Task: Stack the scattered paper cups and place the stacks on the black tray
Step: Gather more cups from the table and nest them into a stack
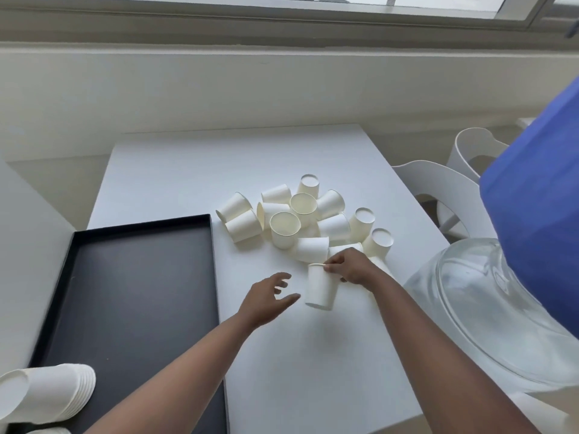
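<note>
Several white paper cups (283, 228) lie scattered in a heap on the white table (194, 170), some upright, some on their sides, some upside down. My right hand (349, 266) pinches the rim of one cup (322, 288) and holds it just in front of the heap. My left hand (266, 297) hovers beside that cup with fingers spread, holding nothing. The black tray (134, 277) lies to the left. A finished stack of cups (53, 393) lies on its side at the tray's near left corner.
A large clear water bottle (479, 308) with a blue top (539, 220) stands at the table's right edge. White chairs (438, 189) are behind it. A wall and window sill run along the far side.
</note>
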Demonstrator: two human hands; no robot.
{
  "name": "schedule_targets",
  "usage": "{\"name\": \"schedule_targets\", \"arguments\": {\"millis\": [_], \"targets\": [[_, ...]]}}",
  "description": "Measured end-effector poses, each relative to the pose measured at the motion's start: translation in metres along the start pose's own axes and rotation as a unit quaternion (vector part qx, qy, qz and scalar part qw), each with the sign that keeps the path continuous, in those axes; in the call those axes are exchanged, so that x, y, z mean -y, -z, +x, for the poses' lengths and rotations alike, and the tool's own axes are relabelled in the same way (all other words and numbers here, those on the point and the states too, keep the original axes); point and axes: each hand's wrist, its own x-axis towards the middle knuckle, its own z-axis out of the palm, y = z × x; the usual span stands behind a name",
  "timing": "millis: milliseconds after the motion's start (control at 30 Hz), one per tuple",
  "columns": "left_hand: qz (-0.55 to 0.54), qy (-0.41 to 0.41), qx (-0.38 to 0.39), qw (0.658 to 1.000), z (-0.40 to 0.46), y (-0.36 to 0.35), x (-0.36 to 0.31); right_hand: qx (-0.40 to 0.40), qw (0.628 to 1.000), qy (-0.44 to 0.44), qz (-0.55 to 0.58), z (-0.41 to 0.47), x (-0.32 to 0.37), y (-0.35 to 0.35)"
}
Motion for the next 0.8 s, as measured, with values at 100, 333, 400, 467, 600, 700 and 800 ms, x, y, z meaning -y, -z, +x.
{"name": "schedule_targets", "arguments": {"millis": [100,333,400,467,600,700,800], "targets": [[-0.166,0.081,0.065,0.981,0.001,-0.005,-0.011,0.072,0.989,-0.002,0.129,-0.008,0.009,-0.012],[-0.217,0.106,0.033,0.970,0.003,-0.001,-0.011,0.139,0.966,0.004,0.220,-0.015,0.014,-0.028],[-0.217,0.099,0.034,0.970,0.002,-0.002,-0.011,0.147,0.964,0.006,0.223,-0.016,0.014,-0.029],[-0.206,0.098,0.023,0.973,0.001,-0.003,-0.011,0.102,0.969,0.003,0.227,-0.016,0.011,-0.027],[-0.189,0.110,-0.012,0.976,0.001,0.000,-0.004,-0.229,0.966,-0.058,0.107,-0.003,-0.011,-0.012],[-0.197,0.112,-0.024,0.974,0.000,0.004,0.002,-0.307,0.942,-0.130,0.031,0.003,-0.029,0.001],[-0.200,0.109,-0.032,0.973,0.000,0.007,0.004,-0.261,0.949,-0.174,0.028,0.008,-0.037,0.003]]}}
